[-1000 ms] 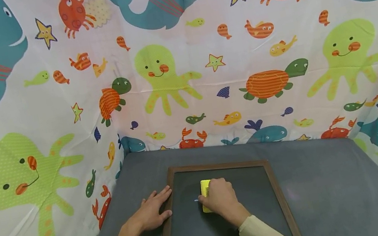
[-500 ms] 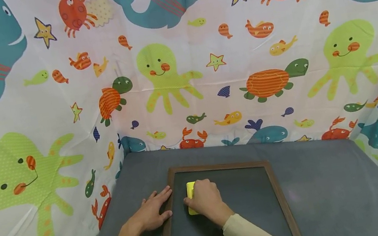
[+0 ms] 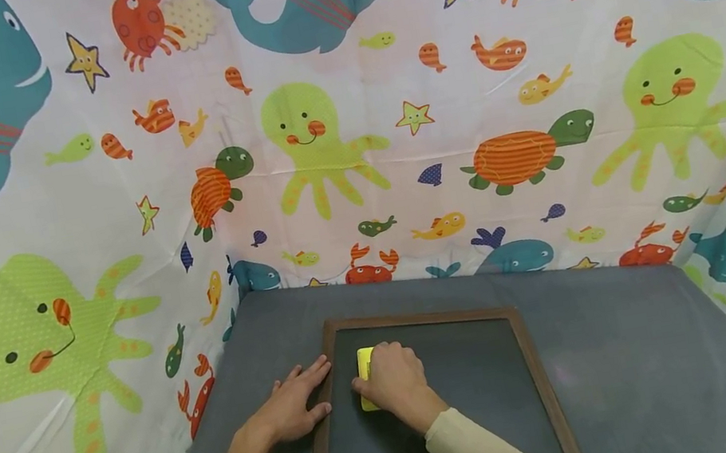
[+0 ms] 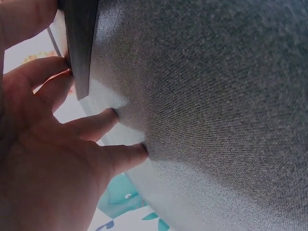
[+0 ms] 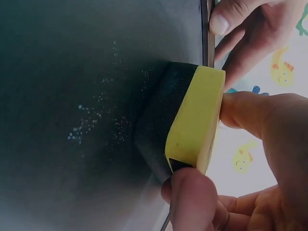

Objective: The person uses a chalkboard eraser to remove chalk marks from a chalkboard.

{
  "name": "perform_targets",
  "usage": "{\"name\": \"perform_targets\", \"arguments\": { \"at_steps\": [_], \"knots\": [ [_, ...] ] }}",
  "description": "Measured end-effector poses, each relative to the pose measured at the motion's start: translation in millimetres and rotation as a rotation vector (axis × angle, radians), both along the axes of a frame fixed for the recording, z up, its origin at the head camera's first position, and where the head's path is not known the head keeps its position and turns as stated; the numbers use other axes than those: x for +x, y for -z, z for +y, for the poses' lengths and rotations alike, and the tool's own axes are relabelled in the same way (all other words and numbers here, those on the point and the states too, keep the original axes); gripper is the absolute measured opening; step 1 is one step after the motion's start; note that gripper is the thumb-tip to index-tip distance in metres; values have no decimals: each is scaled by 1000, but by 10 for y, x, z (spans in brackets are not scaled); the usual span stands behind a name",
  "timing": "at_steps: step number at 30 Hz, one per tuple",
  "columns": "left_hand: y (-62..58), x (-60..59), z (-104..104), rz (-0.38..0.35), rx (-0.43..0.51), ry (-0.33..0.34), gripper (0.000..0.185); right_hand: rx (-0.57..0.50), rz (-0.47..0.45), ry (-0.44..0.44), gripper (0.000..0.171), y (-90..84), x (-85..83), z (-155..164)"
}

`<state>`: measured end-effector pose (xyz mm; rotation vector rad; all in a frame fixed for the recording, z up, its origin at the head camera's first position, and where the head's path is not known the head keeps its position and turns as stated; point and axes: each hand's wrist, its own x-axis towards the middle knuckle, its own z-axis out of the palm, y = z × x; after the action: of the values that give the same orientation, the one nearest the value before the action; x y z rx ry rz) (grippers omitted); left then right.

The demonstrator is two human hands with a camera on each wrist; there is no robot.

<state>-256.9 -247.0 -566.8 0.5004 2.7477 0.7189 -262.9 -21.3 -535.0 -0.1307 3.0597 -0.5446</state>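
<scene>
A chalkboard (image 3: 463, 379) in a brown wooden frame lies flat on the dark table. My right hand (image 3: 395, 379) grips a yellow and black board eraser (image 3: 366, 380) on the left part of the board. In the right wrist view the eraser (image 5: 197, 110) has its black felt side against the board, thumb and fingers pinching its yellow edges. Specks of chalk dust (image 5: 86, 122) dot the surface beside it. My left hand (image 3: 287, 408) rests at the frame's left side with fingers spread. Its fingertips (image 4: 108, 115) touch the frame edge and the grey cloth in the left wrist view.
Grey cloth (image 3: 622, 375) covers the table around the board. A white curtain (image 3: 407, 227) printed with sea animals stands behind the table and along both sides.
My right hand has slid the eraser left across the board, then stayed there over the last half second. A short white chalk mark beside the eraser no longer shows. My left hand has not moved.
</scene>
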Motion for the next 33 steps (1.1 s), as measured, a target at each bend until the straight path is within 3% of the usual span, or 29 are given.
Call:
{"name": "perform_targets", "arguments": {
  "at_steps": [13,33],
  "knots": [
    [-14,15,14,8,19,-1,74,1,-7,34,62,-18,4,184],
    [-15,26,-17,6,41,29,73,6,-45,154,66,-27,126,1082]
  ]
}}
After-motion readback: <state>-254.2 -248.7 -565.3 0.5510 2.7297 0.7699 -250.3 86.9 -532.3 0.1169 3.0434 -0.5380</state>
